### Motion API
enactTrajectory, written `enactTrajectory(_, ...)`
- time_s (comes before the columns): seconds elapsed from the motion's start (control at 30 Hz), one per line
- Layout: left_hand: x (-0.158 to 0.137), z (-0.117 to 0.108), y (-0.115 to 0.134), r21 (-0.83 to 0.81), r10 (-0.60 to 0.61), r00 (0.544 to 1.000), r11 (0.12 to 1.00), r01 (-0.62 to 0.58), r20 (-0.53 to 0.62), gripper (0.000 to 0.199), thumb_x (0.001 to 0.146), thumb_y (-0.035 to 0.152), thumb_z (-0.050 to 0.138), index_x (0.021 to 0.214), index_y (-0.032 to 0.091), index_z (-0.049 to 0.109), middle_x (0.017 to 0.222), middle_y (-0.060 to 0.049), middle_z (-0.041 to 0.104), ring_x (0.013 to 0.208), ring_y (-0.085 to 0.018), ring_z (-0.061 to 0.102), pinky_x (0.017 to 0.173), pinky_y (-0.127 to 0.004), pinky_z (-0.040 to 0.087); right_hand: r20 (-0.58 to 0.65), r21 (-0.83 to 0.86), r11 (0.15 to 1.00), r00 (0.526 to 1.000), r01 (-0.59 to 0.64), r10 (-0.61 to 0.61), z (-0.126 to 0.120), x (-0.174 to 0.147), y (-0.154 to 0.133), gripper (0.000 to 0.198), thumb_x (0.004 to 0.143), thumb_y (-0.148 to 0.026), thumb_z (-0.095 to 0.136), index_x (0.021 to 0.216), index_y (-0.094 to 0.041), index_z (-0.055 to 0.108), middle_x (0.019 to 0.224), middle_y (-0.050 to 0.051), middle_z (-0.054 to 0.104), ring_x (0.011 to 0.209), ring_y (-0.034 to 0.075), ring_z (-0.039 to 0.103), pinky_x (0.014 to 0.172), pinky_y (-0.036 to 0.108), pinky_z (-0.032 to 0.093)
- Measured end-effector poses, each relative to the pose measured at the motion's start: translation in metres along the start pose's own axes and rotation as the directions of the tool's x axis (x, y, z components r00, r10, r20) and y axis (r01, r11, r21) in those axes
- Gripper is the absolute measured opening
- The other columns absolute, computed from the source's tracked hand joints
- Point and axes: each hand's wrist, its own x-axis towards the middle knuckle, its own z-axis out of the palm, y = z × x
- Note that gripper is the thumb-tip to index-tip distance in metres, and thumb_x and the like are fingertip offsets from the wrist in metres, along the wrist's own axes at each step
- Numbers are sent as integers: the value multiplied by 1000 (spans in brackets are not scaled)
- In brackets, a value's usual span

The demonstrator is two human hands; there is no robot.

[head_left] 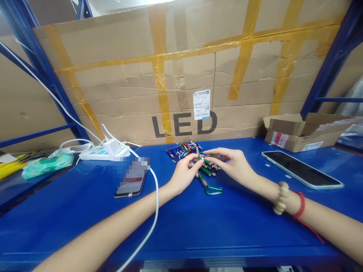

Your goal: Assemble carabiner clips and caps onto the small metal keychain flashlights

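Note:
My left hand (184, 173) is closed, with thumb and index finger pinching a green carabiner (210, 155) near the middle of the table. From the other side my right hand (234, 164) grips the same carabiner between thumb and fingers. A green tube (208, 163) shows just under it; whether the two are joined I cannot tell. Below the hands lies a small green keychain flashlight (202, 181) with its own green carabiner (214, 191). Behind my fingers is a pile of small flashlights (177, 152) in blue, red and green, partly hidden by the hands.
A phone (133, 179) lies at left, crossed by a white cable (155, 200). Behind it sits a power strip (102, 152) with a charger (112, 146). At right are another phone (302, 169) and an open cardboard box (303, 132). A large taped cardboard sheet (121, 90) stands behind.

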Motion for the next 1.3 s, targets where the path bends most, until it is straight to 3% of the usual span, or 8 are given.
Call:
enactTrajectory(0.17,2,0,-7,-56,14,1000,998,-15,-21,26,84,40,46,92,16,51,64,3,53,44,-5,46,37,-16,30,129,-84,989,985,122,-111,0,0,7,26,87,-29,50,105,-20,66,79,4,68,60,12,59,57,22,46)
enactTrajectory(0.43,1,-1,-6,-16,57,997,998,-58,-43,28,85,41,45,78,15,51,64,3,52,40,-2,41,39,-16,32,283,-208,958,950,196,-133,1,-3,7,26,89,-31,47,104,-19,63,78,3,64,61,12,56,55,21,40)
enactTrajectory(0.6,0,-1,-6,-45,37,999,998,-36,4,27,86,40,43,78,15,48,59,4,53,37,-2,38,37,-15,29,341,-268,927,926,261,-162,1,-3,2,24,90,-28,42,86,-16,63,72,3,60,61,12,54,56,21,38)
enactTrajectory(0.73,0,0,-5,-34,18,999,999,-16,50,28,86,41,42,75,16,44,54,6,51,35,-2,38,36,-14,28,333,-312,911,929,270,-162,3,-5,0,23,89,-27,45,74,-16,59,68,2,59,56,11,52,53,21,35)
enactTrajectory(1.0,0,0,-5,0,6,995,1000,-6,103,29,86,43,41,73,18,39,54,7,52,34,-2,40,37,-13,28,339,-351,883,921,313,-192,7,-9,4,28,90,-30,42,71,-16,58,65,3,56,55,11,51,53,22,33)
enactTrajectory(1.3,1,0,-7,-53,-6,992,999,13,129,29,86,44,42,74,18,39,57,5,54,32,-2,41,34,-14,27,317,-243,939,935,244,-161,3,-5,1,37,92,-32,38,64,-15,56,60,2,52,53,10,46,52,22,33)
